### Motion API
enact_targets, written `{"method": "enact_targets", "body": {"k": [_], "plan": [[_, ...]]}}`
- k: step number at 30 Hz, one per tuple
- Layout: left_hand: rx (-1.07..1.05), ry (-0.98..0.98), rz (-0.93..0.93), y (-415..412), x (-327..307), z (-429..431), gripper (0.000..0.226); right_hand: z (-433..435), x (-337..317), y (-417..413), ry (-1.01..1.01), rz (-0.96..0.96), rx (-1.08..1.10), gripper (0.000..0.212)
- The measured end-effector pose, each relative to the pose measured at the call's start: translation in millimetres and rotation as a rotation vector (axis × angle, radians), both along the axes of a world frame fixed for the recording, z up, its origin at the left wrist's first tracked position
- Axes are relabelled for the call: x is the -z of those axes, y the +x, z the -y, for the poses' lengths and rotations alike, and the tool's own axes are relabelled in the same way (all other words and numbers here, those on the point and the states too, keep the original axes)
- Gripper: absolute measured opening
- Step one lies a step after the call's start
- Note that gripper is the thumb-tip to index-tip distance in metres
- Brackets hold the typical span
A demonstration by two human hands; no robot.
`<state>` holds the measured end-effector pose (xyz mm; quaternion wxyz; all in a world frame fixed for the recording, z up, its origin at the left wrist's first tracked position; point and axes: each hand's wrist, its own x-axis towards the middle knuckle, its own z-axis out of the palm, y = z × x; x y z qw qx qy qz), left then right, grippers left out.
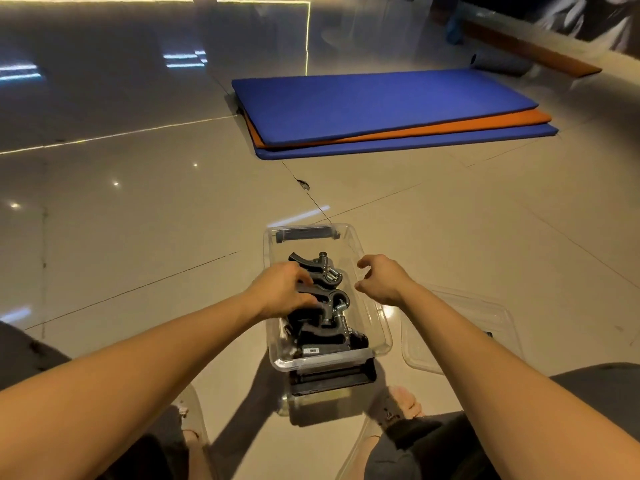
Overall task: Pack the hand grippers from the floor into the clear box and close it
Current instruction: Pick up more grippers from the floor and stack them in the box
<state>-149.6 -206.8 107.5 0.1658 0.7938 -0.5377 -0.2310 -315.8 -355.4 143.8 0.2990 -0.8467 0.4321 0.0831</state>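
Left hand (282,289): inside the clear box (379,329), fingers curled over the handle of the middle hand gripper (330,299) and grasping it, thumb on the near side. The forearm crosses the box's left wall.

Right hand (382,278): holds nothing. Fingers loosely curled, thumb apart from them, palm down, poised over the box's right rim. Whether it touches the rim cannot be told.

Contents of the box: black hand grippers with metal springs, lying in a row along its length. The far hand gripper (322,266) lies just beyond the left hand's fingers, spring toward the right. The near hand gripper (325,336) lies against the near wall, with a small white label below it. The three overlap; an exact count beneath them cannot be made. The far end of the box interior is bare.

Box: open, standing on the tiled floor (138,237) between the person's legs. A black latch (304,234) sits at the far end, and a second black latch (332,377) hangs at the near end.

Lid (460,327): clear, lying flat on the floor just right of the box, apart from both hands.

Surroundings: a foot (401,403) rests on the floor near the box's near right corner. Well beyond the box lies a stack of mats: a blue mat (381,102) on top, an orange mat (485,124) under it, another blue one at the bottom. A dark rolled mat (498,62) lies further back on the right.
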Motion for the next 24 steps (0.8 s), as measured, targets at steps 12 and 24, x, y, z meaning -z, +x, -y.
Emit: {"method": "enact_targets", "body": {"k": [12, 24], "plan": [[-0.474, -0.199, -0.011, 65, -138, -209, 0.037, -169, -103, 99, 0.132, 0.404, -0.296, 0.043], [-0.878, -0.187, 0.101, 68, -241, -511, 0.024, -426, -166, 176, 0.219, 0.655, -0.726, 0.037]]}}
